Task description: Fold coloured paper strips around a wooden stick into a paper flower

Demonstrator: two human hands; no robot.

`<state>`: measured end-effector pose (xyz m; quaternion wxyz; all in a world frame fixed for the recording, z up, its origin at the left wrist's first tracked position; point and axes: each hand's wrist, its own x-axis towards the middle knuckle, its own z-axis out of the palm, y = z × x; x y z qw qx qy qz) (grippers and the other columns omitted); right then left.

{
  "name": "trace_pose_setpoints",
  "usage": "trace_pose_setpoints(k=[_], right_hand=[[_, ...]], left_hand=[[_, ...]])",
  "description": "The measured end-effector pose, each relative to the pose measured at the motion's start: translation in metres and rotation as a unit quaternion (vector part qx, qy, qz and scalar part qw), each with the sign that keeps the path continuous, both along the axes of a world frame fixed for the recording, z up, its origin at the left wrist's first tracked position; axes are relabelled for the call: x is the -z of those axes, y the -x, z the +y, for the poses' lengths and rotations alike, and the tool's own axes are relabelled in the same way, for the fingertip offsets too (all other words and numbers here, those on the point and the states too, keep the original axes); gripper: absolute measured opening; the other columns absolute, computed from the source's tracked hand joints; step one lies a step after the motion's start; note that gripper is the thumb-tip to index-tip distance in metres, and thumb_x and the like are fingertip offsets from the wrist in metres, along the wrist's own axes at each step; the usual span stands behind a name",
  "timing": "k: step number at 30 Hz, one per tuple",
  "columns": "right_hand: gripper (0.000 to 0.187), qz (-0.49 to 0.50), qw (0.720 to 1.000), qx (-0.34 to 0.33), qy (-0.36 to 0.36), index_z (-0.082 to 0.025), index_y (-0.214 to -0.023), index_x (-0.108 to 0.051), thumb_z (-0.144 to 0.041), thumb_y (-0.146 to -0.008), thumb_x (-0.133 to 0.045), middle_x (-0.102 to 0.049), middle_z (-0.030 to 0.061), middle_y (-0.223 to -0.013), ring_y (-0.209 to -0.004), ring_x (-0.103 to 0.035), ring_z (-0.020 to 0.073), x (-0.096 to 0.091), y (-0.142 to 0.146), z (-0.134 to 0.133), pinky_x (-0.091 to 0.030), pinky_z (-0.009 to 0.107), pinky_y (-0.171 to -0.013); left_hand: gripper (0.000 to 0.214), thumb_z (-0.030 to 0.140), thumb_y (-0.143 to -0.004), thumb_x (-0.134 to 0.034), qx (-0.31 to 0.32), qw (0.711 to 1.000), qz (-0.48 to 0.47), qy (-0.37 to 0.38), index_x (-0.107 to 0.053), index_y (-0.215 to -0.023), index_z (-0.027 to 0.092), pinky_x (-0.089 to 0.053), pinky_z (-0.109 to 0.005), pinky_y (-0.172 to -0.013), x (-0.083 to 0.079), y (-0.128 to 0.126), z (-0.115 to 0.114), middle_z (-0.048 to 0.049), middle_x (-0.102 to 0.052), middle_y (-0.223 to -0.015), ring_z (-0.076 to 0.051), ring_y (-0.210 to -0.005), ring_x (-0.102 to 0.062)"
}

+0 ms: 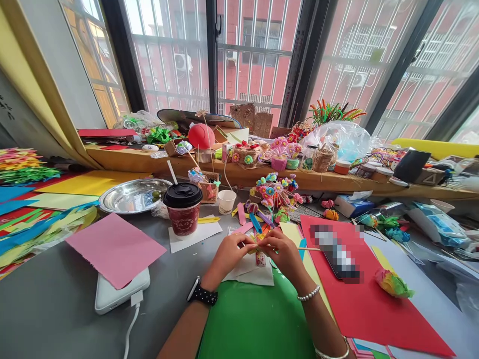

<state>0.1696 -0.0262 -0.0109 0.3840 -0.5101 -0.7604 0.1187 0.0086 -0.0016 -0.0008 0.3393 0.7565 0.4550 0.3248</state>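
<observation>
Grey table (56, 319); stick (311, 249) juts rightward from right grip (281, 251)

The plate (125, 199) is shiny, smooth metal, the coffee-cup lid (182, 194) plastic, the pink sheet (116, 247) matt paper, the green mat (258, 319) glossy, the thin stick (310, 249) wooden-looking.

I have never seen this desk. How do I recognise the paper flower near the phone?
Right of the right hand is a large red sheet. A dark phone lies on it, and the paper flower is right of that, at the sheet's edge. Pink, yellow and green together distinguish it from the orange paper flower farther back.
</observation>
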Motion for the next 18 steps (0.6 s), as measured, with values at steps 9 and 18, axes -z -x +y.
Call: trace_pose_setpoints(k=[9,18], right_hand=[[0.018,0.003,0.999,0.009,0.043,-0.020,-0.075,-0.067,-0.031,-0.076,-0.054,-0.057,0.0024,-0.071,-0.065,-0.054,0.0132,-0.0038,0.0008,0.0001,-0.042,0.023,-0.056],[0.017,0.038,0.996,0.014,0.076,-0.019,-0.067,-0.066,-0.030,-0.074,-0.056,-0.058,0.0016,-0.068,-0.058,-0.053,0.0119,-0.0028,0.0002,0.0011,-0.042,0.022,-0.052]], left_hand=[[0.021,0.033,-0.071,-0.049,0.001,0.998,0.046,-0.037,-0.066,-0.069,0.019,-0.040,-0.025,-0.065,0.0032,0.0027,0.0010,-0.0021,-0.066,-0.075,-0.016,-0.069,-0.055],[0.020,0.032,-0.071,-0.050,0.016,0.998,0.045,-0.035,-0.066,-0.070,0.019,-0.040,-0.025,-0.063,0.0089,-0.0017,0.0002,-0.0019,-0.066,-0.076,-0.014,-0.067,-0.055]])
